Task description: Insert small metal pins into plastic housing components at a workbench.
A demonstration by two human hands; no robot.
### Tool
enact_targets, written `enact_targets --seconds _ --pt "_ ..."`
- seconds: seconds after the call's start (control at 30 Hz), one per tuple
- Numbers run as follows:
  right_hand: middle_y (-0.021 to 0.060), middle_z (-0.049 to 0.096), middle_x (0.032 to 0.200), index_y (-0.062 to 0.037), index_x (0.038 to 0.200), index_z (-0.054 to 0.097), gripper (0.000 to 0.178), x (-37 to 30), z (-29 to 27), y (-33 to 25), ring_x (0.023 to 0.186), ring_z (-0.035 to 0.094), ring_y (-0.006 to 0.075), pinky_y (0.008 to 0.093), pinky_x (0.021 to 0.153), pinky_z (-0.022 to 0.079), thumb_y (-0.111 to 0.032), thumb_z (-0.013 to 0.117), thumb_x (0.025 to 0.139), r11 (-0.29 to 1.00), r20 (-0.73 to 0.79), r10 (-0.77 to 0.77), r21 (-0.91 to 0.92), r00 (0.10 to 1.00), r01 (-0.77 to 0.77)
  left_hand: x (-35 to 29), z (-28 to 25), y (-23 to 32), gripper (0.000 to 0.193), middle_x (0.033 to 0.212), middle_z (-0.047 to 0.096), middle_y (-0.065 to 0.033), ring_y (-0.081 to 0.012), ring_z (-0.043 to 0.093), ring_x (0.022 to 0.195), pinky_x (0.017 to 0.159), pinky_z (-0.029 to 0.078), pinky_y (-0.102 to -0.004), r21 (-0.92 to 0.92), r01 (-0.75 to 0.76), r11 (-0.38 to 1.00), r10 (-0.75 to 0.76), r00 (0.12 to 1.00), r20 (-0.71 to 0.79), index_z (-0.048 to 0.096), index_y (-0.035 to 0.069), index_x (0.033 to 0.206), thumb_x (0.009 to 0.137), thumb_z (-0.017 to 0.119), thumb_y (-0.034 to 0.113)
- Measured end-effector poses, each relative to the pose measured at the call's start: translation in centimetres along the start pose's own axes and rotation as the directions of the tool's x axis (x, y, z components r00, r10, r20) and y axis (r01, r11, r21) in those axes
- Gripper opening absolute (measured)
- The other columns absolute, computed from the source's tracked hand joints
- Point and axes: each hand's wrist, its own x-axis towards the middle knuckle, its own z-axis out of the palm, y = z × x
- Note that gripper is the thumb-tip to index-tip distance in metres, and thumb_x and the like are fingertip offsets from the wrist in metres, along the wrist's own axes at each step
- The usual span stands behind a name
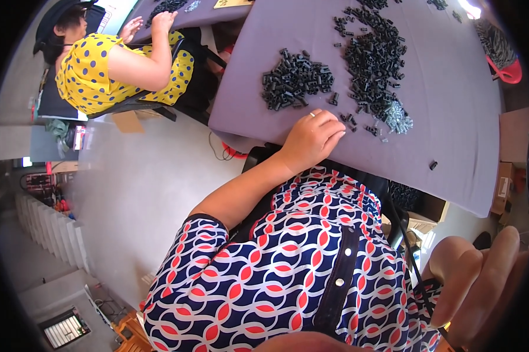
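Note:
My left hand (314, 136) rests at the near edge of the cloth-covered table (452, 117), its fingers curled together. Whatever they may hold is hidden. Just beyond it lies a heap of small black cylindrical parts (296, 80), with one black part (334, 98) standing apart. A larger heap of the same black parts (374, 58) stretches away to the right, and small clear parts (398, 119) are piled at its near end. Raised close to the camera at the lower right, my right hand (481, 281) has its fingers stretched out, apart from the table; nothing shows in it.
A lone black part (433, 165) lies near the table's right front. Under the table edge is a box of black parts (405, 196). At the upper left a person in a yellow dotted garment (94, 70) sits working at another table. Cardboard boxes (504, 182) stand at right.

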Motion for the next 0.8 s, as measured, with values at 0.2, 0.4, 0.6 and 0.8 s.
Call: enact_targets --seconds 0.2,0.4,0.6,0.8 --pt "0.0188 0.070 0.099 0.0001 0.094 0.074 0.017 0.19 0.18 0.16 0.076 0.071 0.0245 0.0283 0.064 0.057 -0.010 0.078 0.080 0.999 -0.006 0.003 -0.037 1.000 -0.004 -0.17 -0.01 -0.03 0.009 0.089 0.065 -0.0072 -0.0268 0.063 0.081 0.071 0.052 -0.0357 0.000 0.000 1.000 0.000 1.000 -0.005 0.069 0.005 0.089 0.081 0.073 0.005" --pt "0.0188 0.071 0.099 0.0004 0.094 0.073 0.017 0.31 0.50 0.44 0.075 0.071 0.0246 0.0283 0.064 0.057 -0.010 0.078 0.081 0.998 -0.015 0.003 -0.069 1.000 -0.004 -0.14 -0.08 0.12 0.009 0.090 0.065 -0.0066 -0.0263 0.063 0.081 0.071 0.052 -0.0353 0.005 0.006 1.000 -0.006 1.000 0.004 0.069 0.005 0.089 0.081 0.074 0.005" --pt "0.0188 0.071 0.099 0.0006 0.095 0.073 0.018 0.37 0.68 0.53 0.075 0.071 0.0246 0.0283 0.064 0.057 -0.011 0.077 0.082 0.994 -0.018 0.005 -0.110 1.000 -0.007 -0.18 0.03 0.14 0.005 0.087 0.061 -0.0056 -0.0259 0.060 0.082 0.073 0.050 -0.0368 -0.003 0.005 1.000 -0.005 1.000 0.002 0.066 0.006 0.086 0.083 0.070 0.008" --pt "0.0188 0.071 0.099 0.0008 0.096 0.073 0.018 0.45 0.62 0.74 0.074 0.070 0.0246 0.0284 0.063 0.056 -0.011 0.076 0.082 0.988 -0.023 0.000 -0.156 1.000 -0.003 -0.12 0.22 -0.04 0.006 0.086 0.061 -0.0056 -0.0260 0.060 0.082 0.072 0.050 -0.0368 -0.002 0.008 1.000 -0.008 1.000 -0.004 0.066 0.007 0.086 0.083 0.070 0.008"
